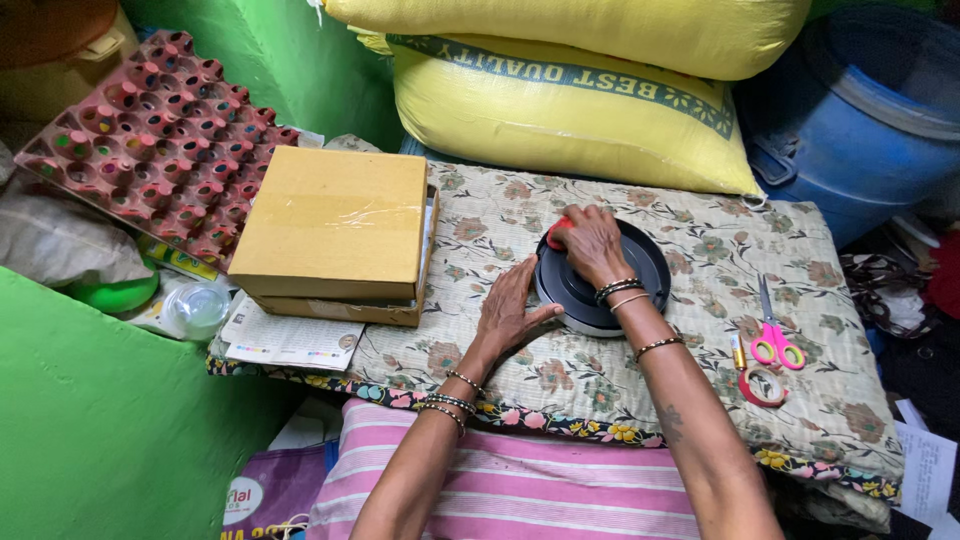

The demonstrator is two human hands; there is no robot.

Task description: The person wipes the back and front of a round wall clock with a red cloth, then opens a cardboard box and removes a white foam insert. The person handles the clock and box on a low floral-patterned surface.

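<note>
Black round pan [600, 285] is sitting on the flowered cloth [700, 350]; I'm bracing its rim with my flat, open left hand [510, 310] while my right hand [592, 245] is gripping its red knob [556, 233]

round black pan [640, 262]: its middle and near-right rim are covered by the right hand [592, 243]
small red object [557, 232]: mostly under the right hand's fingers, too little shows to tell its kind
brown cardboard box [337, 222]: hides most of the flatter box beneath it and the far part of the printed papers [285, 340]
blue plastic barrel [868, 110]: cut off by the top and right edges
red plastic egg tray [150, 140]: contents of its cups too small to tell
both forearms: cut off at the near edge
</note>
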